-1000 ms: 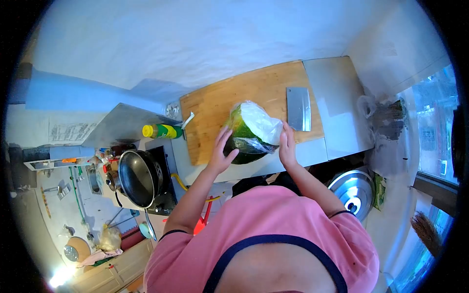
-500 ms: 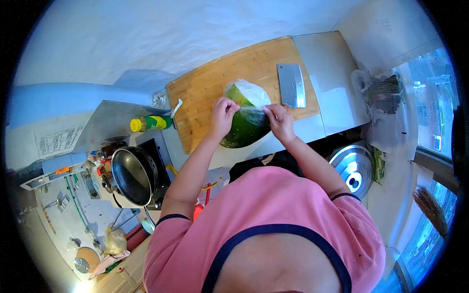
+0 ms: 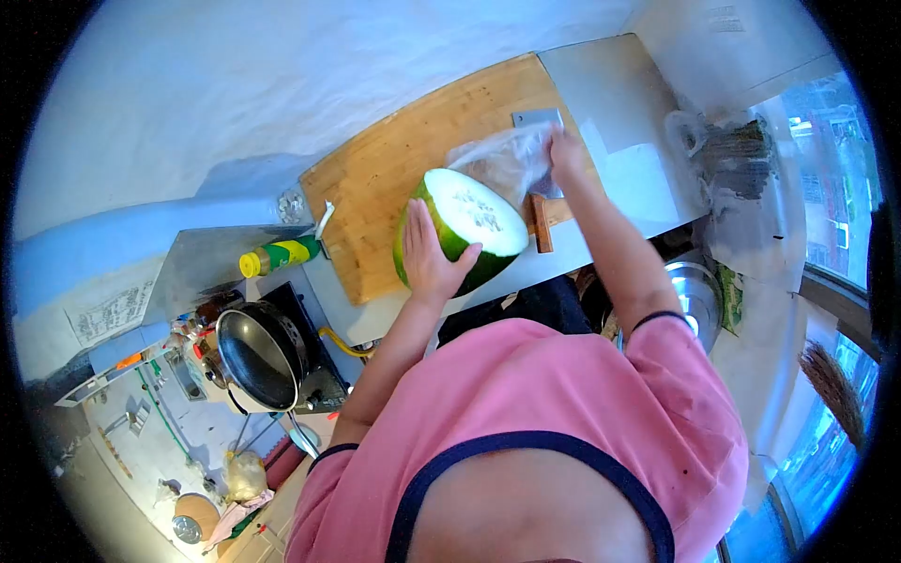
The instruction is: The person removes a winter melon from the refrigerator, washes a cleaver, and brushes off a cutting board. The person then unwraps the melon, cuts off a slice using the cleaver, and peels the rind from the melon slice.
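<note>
- Steadying of the melon (image 3: 479, 218) is done by the left hand (image 3: 434, 261), laid open against its side, thumb spread near the cut rim; nothing is clasped.
- The plastic film (image 3: 502, 161) is held at its far end by the right hand (image 3: 566, 158), whose fingers, though blurred, appear closed.
- The melon sits just right of the left hand, its bare cut face turned toward the right hand.
- The cleaver (image 3: 542, 225) lies on the cutting board (image 3: 375, 178) beside the right hand, its blade partly covered by film.
- Film is best lifted high, clear of the blade, with firm, even pressure kept on the rind.
</note>
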The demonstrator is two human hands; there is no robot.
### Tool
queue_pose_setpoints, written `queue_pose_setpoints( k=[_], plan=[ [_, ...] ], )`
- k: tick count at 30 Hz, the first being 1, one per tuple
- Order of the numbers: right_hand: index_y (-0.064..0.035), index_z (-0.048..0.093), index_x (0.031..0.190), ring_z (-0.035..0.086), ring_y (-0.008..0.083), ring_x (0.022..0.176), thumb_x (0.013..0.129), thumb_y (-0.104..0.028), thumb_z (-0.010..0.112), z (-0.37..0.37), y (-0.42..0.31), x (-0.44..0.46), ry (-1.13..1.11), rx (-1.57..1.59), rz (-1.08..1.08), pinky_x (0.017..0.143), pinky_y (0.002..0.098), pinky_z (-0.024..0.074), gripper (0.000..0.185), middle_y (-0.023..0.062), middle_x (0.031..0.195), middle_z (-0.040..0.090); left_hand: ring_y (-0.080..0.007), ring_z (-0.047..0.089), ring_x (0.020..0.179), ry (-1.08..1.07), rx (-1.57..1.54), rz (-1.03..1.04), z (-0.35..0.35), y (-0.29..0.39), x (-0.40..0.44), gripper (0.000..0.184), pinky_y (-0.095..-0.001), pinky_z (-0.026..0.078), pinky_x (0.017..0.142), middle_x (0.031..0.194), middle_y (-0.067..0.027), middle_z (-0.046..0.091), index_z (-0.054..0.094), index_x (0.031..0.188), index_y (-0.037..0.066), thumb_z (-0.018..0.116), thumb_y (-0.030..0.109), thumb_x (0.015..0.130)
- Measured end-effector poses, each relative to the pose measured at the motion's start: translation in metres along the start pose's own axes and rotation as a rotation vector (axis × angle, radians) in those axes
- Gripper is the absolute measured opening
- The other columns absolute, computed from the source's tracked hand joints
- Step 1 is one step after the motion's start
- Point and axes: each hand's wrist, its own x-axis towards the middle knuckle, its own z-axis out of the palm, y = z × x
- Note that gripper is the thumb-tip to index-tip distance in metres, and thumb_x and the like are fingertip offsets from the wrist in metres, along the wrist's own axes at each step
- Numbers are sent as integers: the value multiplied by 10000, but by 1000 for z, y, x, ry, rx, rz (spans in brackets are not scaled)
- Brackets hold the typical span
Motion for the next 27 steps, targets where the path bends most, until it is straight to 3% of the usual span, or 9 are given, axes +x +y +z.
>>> queue_pose_setpoints(
  k=[3,5,7,9,13,15,18,24,27],
  plan=[
    [-89,521,875,471,124,688,956,-291,498,47,-63,27,-338,223,-210,616,267,415,218,32,779,513,-429,343,1307,38,-3,65,0,-1,-7,1001,-504,281,1070,1409,-288,350,286,1393,-62,730,496,690],
    [-99,536,867,507,194,708,934,-198,470,87,-85,105,-257,-237,-905,642,327,439,136,38,782,532,-422,344,1310,34,-18,51,2,-2,-8,992,-505,279,1072,1413,-278,352,295,1390,-60,734,487,688],
    [-100,574,899,544,234,746,910,-166,472,118,-148,91,-385,-48,-827,644,371,448,122,47,804,570,-415,346,1313,35,-24,38,2,-4,-8,984,-505,278,1073,1417,-267,354,304,1387,-59,738,478,687],
    [-110,509,793,468,179,524,999,-350,377,128,-209,31,-751,978,-232,478,304,388,343,30,600,492,-402,344,1321,45,-69,45,3,-7,-6,956,-486,280,1079,1423,-252,358,327,1383,-47,740,466,691],
    [-94,567,969,543,225,883,941,-259,413,117,-152,68,-362,978,-200,726,402,446,228,54,881,590,-405,370,1306,65,-165,-5,4,-8,4,904,-465,297,1077,1410,-244,389,374,1368,-34,749,441,697],
    [-82,596,947,566,192,795,908,-211,451,115,-81,133,-98,839,-139,706,369,461,198,64,828,593,-404,408,1283,70,-147,16,3,-7,7,840,-452,324,1064,1375,-239,440,428,1337,-30,750,426,709],
    [9,512,1221,529,349,1145,899,-304,510,94,-27,100,-210,-629,-366,974,413,422,449,216,1155,599,-400,437,1262,89,-135,27,3,-5,10,811,-456,341,1052,1342,-237,477,463,1312,-30,753,428,709],
    [-56,510,1186,647,345,805,857,-312,601,28,20,42,-128,-804,-622,690,449,493,426,164,786,647,-380,424,1280,110,-171,19,1,0,10,782,-448,344,1050,1354,-219,472,481,1299,2,772,408,697],
    [-88,454,1294,595,412,939,832,-375,641,-19,41,-45,-223,-1061,-349,792,471,485,574,254,1045,578,-378,432,1267,122,-180,22,-1,2,14,745,-447,347,1045,1342,-211,479,487,1282,14,768,394,706]
  ],
)
